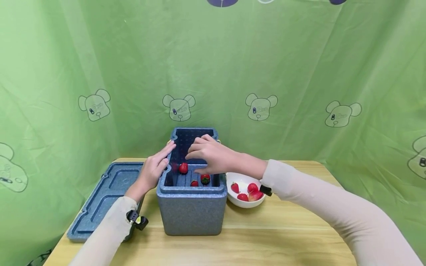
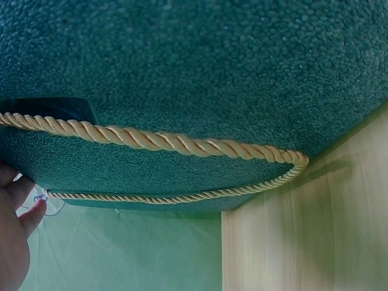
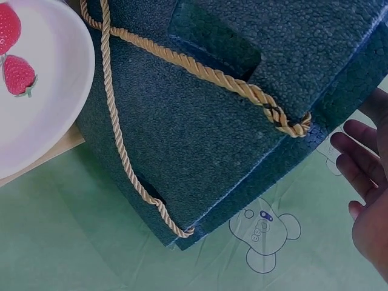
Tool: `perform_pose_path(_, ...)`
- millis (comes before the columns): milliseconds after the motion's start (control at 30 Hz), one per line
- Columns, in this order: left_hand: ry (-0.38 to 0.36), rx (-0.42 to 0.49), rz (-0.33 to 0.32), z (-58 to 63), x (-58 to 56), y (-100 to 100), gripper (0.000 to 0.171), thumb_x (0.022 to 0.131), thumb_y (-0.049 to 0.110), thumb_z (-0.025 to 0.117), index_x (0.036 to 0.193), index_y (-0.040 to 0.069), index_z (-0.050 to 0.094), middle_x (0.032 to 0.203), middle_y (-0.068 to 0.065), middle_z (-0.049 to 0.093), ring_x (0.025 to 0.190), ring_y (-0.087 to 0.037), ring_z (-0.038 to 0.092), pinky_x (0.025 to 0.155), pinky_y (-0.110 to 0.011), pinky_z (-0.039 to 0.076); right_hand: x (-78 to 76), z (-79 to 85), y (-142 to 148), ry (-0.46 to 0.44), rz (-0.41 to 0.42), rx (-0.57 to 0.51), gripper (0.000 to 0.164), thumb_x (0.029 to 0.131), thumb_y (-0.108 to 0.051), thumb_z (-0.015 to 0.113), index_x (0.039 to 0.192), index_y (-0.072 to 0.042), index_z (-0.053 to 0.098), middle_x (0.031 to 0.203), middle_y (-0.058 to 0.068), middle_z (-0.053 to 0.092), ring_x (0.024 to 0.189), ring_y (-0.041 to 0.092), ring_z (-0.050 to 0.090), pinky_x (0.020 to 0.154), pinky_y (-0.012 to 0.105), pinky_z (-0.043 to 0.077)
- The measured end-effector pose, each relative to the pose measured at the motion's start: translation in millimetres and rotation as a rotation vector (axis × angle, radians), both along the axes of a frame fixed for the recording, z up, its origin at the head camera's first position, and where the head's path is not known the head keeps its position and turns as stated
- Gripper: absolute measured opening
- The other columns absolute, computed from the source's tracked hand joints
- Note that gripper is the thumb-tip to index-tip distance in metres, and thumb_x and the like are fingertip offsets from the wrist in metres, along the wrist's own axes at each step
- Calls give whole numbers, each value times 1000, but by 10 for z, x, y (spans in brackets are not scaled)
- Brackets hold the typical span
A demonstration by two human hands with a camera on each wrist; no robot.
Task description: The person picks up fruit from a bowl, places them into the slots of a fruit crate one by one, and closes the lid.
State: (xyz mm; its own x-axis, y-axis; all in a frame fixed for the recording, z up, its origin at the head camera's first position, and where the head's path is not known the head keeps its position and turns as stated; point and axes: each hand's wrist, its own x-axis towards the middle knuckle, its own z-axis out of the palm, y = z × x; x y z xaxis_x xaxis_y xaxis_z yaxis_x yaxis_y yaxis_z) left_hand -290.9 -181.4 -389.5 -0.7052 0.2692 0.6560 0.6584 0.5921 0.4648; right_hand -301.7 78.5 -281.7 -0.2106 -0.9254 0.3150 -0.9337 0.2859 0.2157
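1. A person's right hand (image 1: 210,154) hangs over the opening of a blue-grey foam cooler box (image 1: 190,214), fingers bent and spread apart from the thumb, with nothing visible in their grasp
2. Three strawberries (image 1: 183,168) lie on the box floor, below the right hand and toward the person's end, apart from one another
3. More strawberries (image 1: 252,188) sit in a white bowl (image 1: 244,204) just beside the box's right wall, rightward of the right hand and closer to the person; the right arm, its forearm passing over the bowl's far side, is clearly the nearer one
4. The left hand (image 1: 154,167) rests along the left rim, fingers laid out rather than clamped, on the far side of the box from the bowl
5. The box's long axis runs away from the person across the wooden surface (image 1: 283,229), so any reach between box and bowl would appear to hinge on crossing the right wall sideways
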Motion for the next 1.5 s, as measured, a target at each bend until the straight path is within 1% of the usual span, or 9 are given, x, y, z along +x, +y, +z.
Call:
perform_pose_path(267, 9, 3, -2, -4, -15, -13, 52, 101, 16, 39, 150, 9, 52, 157, -10, 48, 144, -29, 48, 113, -52, 43, -53, -40, 95, -32, -1, -75, 41, 81, -29, 85, 116, -11, 76, 112, 1, 74, 105, 20, 59, 97, 41, 45)
perform_pose_path(567, 21, 4, -8, -15, -20, -17, 52, 100, 17, 39, 149, 8, 53, 156, -10, 49, 143, -30, 49, 112, -52, 43, -111, -52, 280, -98, -33, -197, 39, 81, -26, 85, 116, -9, 76, 114, 5, 74, 111, 24, 60, 98, 47, 43)
perform_pose_path(700, 24, 4, -14, -19, -23, -9, 52, 100, 17, 39, 149, 8, 53, 156, -11, 49, 142, -31, 49, 111, -53, 43, -172, -67, 409, -119, -48, -280, 41, 79, -24, 86, 115, -8, 76, 114, 7, 74, 110, 26, 60, 96, 48, 41)
perform_pose_path(833, 25, 5, -11, -22, -23, -9, 52, 100, 17, 39, 149, 8, 53, 156, -11, 49, 142, -31, 50, 111, -53, 44, -253, -94, 563, -154, -82, -365, 43, 77, -23, 87, 115, -7, 76, 115, 8, 74, 108, 26, 59, 98, 49, 39)
perform_pose_path(967, 28, 7, -8, -20, -24, -14, 52, 100, 17, 39, 149, 8, 53, 156, -10, 49, 142, -30, 50, 111, -52, 44, -337, -142, 732, -205, -150, -424, 45, 76, -21, 88, 117, -6, 75, 114, 10, 74, 109, 27, 59, 100, 49, 37)
perform_pose_path(1167, 40, 1, -8, -2, -29, -15, 51, 100, 17, 39, 149, 7, 54, 156, -10, 50, 142, -31, 50, 111, -52, 44, -465, -291, 999, -267, -251, -485, 46, 76, -17, 88, 118, -6, 75, 114, 12, 74, 108, 28, 59, 97, 44, 34)
perform_pose_path(1300, 52, -3, -7, -2, -30, -16, 51, 100, 16, 40, 148, 8, 55, 154, -11, 51, 141, -31, 51, 111, -52, 44, -537, -459, 1145, -285, -315, -475, 45, 76, -19, 88, 118, -6, 75, 114, 12, 75, 108, 28, 59, 98, 44, 34)
perform_pose_path(1500, 69, -7, -1, 0, -28, -22, 51, 99, 16, 40, 146, 7, 57, 153, -12, 53, 139, -33, 53, 109, -53, 46, -564, -739, 1262, -324, -350, -443, 44, 75, -18, 89, 115, -6, 76, 112, 12, 75, 107, 28, 60, 95, 43, 34)
